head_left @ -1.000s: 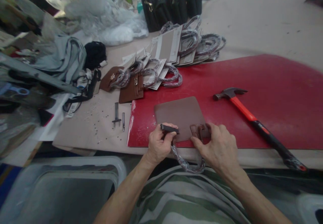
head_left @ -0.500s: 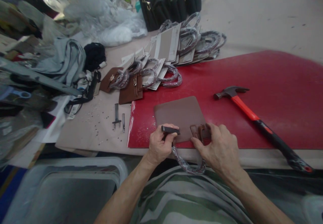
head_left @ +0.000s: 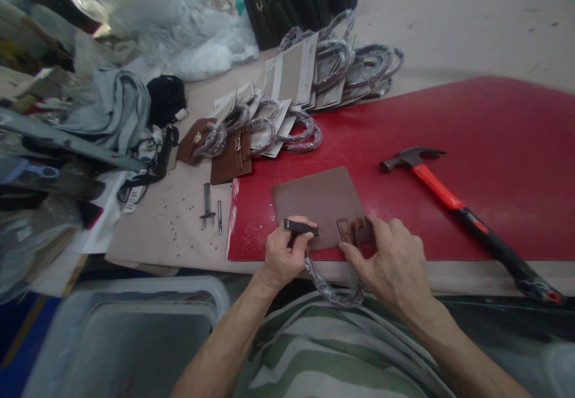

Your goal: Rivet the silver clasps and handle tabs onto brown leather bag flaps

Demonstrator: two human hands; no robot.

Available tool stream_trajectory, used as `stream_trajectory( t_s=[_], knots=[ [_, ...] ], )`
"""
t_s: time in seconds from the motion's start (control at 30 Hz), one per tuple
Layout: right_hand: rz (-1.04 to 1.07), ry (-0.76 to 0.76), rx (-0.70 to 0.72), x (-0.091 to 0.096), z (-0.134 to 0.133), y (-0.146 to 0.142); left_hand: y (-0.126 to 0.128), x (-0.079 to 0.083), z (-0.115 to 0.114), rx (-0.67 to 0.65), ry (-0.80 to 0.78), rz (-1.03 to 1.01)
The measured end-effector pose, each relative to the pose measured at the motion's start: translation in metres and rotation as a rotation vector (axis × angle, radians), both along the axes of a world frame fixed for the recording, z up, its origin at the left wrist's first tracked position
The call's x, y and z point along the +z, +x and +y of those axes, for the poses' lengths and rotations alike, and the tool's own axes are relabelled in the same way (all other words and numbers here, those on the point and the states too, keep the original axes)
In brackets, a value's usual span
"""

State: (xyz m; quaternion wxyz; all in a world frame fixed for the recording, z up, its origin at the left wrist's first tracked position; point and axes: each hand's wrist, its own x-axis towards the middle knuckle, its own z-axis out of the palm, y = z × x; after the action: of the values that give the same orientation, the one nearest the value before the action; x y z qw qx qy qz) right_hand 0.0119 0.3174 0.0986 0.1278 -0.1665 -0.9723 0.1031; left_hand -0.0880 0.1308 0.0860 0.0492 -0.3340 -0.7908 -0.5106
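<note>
A brown leather bag panel lies on a red mat at the table's front edge. Pinched in my left hand is a dark metal punch, held slanting over the panel's lower left part. My right hand is closed on the panel's lower right corner, with its thumb by a brown strap loop. From the panel a plastic-wrapped handle hangs over the edge between my hands. What the punch's tip touches is hard to see.
A claw hammer with an orange and black grip lies to the right. Two small metal tools rest at the left. Farther back are several panels with wrapped handles and black bags. A plastic bin stands below left.
The view has shifted slightly, so things on the table sit a little higher. Both hands keep the same hold on the punch and the panel.
</note>
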Motion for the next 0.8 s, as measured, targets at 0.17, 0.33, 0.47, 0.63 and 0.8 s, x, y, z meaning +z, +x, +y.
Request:
stream_trajectory(
  t_s=[0.17, 0.33, 0.47, 0.63, 0.8],
  knots=[
    [0.101, -0.211, 0.079, 0.000, 0.018, 0.010, 0.001, 0.002, 0.004, 0.003, 0.002, 0.045],
    [0.125, -0.121, 0.007, 0.010, 0.068, 0.016, 0.001, 0.001, 0.008, 0.006, -0.021, 0.115],
    [-0.035, 0.153, -0.178, 0.017, 0.112, 0.016, 0.001, -0.002, 0.009, -0.006, -0.040, 0.139],
    [-0.267, 0.056, -0.239, 0.028, 0.141, 0.011, 0.002, -0.005, 0.010, -0.025, -0.054, 0.166],
    [-0.098, -0.378, -0.011, 0.039, 0.141, 0.006, 0.001, -0.008, 0.013, -0.026, -0.041, 0.195]
  ],
)
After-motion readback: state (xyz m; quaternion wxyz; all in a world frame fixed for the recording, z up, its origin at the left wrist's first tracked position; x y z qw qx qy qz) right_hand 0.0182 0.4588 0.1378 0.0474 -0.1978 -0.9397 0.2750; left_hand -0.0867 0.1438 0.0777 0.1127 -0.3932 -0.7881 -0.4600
